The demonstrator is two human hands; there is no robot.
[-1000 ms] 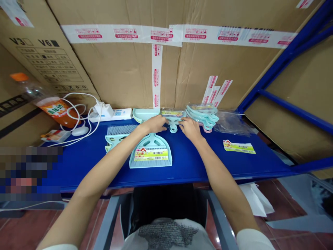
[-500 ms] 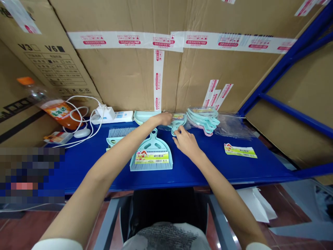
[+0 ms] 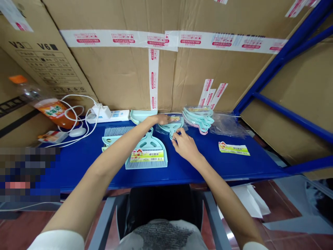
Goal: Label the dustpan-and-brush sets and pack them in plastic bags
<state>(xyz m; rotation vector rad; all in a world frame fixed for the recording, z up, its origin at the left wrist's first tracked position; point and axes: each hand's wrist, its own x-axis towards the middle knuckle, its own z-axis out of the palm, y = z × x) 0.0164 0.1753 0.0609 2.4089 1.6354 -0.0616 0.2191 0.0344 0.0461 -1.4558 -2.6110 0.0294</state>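
Note:
A light-blue dustpan [image 3: 169, 127] in a clear bag lies near the back of the table, its handle towards me and a printed card on it. My left hand [image 3: 162, 119] is closed at its far left edge, fingertips partly hidden. My right hand [image 3: 184, 141] pinches the handle end between bent fingers. In front lies another dustpan [image 3: 146, 166] with a brush in it and a yellow-green label card [image 3: 147, 156] across it. A brush [image 3: 117, 131] lies beside it, partly covered by my left forearm.
Several bagged dustpans [image 3: 199, 118] are stacked at the back right, near clear plastic bags [image 3: 227, 125]. Label cards [image 3: 234, 148] lie on the right. More dustpans [image 3: 142, 115] stand behind my left arm. A power strip [image 3: 119, 115], white cables and an orange drink bottle [image 3: 53, 111] occupy the left.
The bagged dustpan has shifted slightly towards me and shows more of its pan. Both hands stay at it. The whole view has swung a little to the right.

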